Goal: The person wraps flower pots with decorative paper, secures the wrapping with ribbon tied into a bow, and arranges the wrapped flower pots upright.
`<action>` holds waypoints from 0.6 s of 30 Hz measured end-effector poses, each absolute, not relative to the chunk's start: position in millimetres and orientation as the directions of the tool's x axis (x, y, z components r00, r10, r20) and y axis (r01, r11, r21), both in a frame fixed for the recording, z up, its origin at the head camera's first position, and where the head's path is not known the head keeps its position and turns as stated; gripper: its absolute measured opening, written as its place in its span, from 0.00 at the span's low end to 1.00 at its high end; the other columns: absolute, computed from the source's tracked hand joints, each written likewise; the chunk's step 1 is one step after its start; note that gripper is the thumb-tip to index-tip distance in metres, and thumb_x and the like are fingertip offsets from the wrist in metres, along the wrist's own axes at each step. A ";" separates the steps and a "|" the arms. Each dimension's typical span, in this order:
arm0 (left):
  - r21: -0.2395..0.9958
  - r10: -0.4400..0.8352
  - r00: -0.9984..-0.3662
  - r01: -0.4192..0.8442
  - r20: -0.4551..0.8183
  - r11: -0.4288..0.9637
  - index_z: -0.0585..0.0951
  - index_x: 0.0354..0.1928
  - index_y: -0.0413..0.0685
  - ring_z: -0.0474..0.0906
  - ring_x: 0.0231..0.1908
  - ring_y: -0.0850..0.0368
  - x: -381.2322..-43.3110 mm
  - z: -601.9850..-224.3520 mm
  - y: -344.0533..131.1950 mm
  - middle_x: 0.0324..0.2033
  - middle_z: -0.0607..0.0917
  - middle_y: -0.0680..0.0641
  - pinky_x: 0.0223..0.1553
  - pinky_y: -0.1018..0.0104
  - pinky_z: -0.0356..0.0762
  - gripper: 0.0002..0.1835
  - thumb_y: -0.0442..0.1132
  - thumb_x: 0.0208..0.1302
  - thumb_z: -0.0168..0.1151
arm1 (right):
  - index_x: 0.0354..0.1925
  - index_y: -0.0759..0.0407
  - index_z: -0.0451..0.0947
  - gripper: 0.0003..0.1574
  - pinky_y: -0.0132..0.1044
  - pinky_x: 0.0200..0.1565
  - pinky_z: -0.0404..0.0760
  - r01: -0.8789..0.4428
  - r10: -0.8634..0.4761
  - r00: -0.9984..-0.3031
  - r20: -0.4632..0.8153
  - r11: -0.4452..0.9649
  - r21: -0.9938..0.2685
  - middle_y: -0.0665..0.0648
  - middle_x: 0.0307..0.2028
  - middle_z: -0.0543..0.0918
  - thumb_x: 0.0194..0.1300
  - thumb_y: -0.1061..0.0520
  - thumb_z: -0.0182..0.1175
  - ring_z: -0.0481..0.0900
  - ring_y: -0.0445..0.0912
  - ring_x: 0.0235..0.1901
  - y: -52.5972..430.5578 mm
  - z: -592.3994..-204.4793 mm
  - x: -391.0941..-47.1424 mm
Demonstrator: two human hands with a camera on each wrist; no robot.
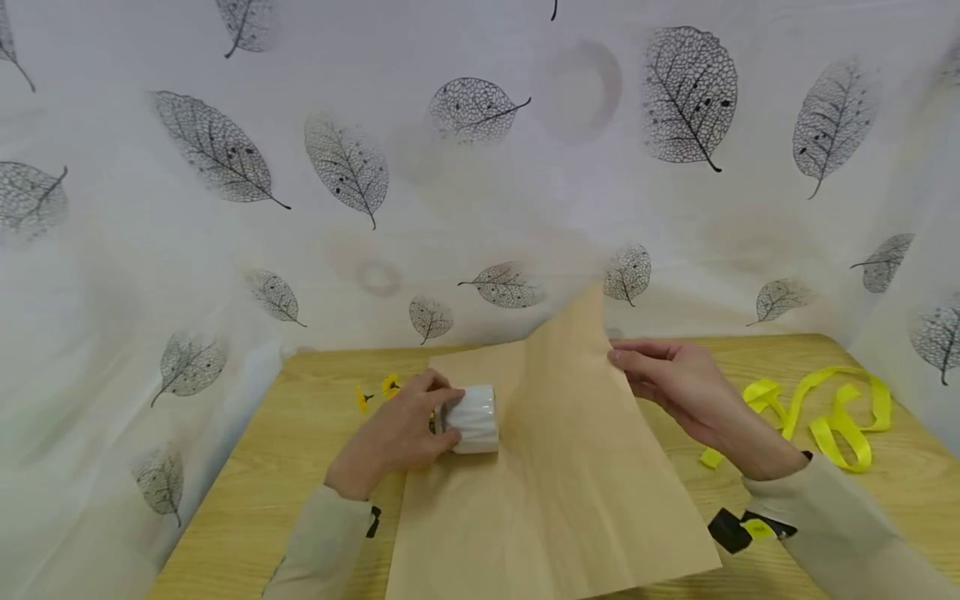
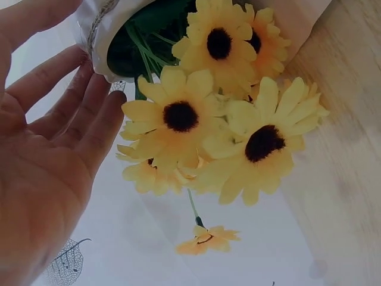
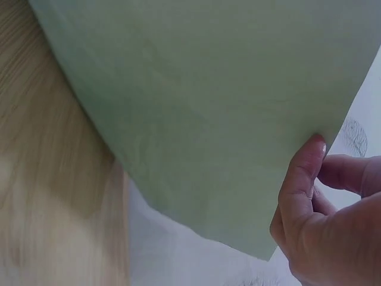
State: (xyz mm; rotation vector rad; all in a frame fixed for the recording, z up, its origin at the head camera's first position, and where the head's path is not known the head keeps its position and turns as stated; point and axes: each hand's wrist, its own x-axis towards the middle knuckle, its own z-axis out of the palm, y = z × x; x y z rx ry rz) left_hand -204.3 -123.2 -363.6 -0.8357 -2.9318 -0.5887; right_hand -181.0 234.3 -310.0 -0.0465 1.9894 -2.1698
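A white ribbed pot [image 1: 477,419] lies on its side on a sheet of brown kraft paper [image 1: 555,492]. My left hand [image 1: 393,435] grips the pot near its mouth, thumb and fingers on opposite sides. In the left wrist view, yellow artificial flowers [image 2: 181,117] with dark centres stick out of the pot, and twine [image 2: 95,27] circles its neck. My right hand [image 1: 693,392] pinches the paper's right edge between thumb and fingers, lifting the far right corner off the table. In the right wrist view, the raised sheet fills much of the picture.
A loose yellow ribbon [image 1: 879,410] lies in loops on the wooden table [image 1: 255,492], right of the paper. Behind the table's far edge hangs a pale curtain [image 1: 487,208] printed with leaves. Flower heads [image 1: 391,385] reach out past the paper's left side.
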 end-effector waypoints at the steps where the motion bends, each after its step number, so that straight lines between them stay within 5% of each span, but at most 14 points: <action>1: 0.348 0.501 -0.855 0.514 0.135 0.784 0.83 0.61 0.45 0.73 0.50 0.53 -204.0 -363.3 -123.2 0.54 0.77 0.47 0.54 0.57 0.80 0.25 0.43 0.62 0.73 | 0.52 0.54 0.84 0.12 0.31 0.45 0.87 0.117 -0.174 -0.980 -0.100 -0.089 -0.989 0.46 0.43 0.90 0.72 0.55 0.65 0.88 0.38 0.41 230.1 -307.4 -181.3; 8: 0.334 0.509 -0.848 0.528 0.150 0.781 0.82 0.63 0.45 0.74 0.52 0.51 -202.8 -364.8 -123.7 0.55 0.78 0.45 0.55 0.54 0.81 0.26 0.42 0.63 0.72 | 0.47 0.55 0.88 0.09 0.32 0.44 0.88 0.089 -0.220 -0.974 -0.054 -0.153 -0.984 0.49 0.39 0.90 0.71 0.59 0.64 0.88 0.40 0.37 198.4 -294.4 -184.5; 18: 0.490 0.501 -0.820 0.570 0.279 0.660 0.83 0.59 0.41 0.81 0.48 0.52 -208.2 -366.1 -128.3 0.52 0.84 0.44 0.48 0.56 0.84 0.21 0.41 0.67 0.70 | 0.62 0.78 0.74 0.27 0.32 0.42 0.88 0.061 -0.243 -0.970 -0.023 -0.150 -0.987 0.49 0.38 0.90 0.71 0.63 0.63 0.88 0.39 0.35 160.4 -287.6 -191.3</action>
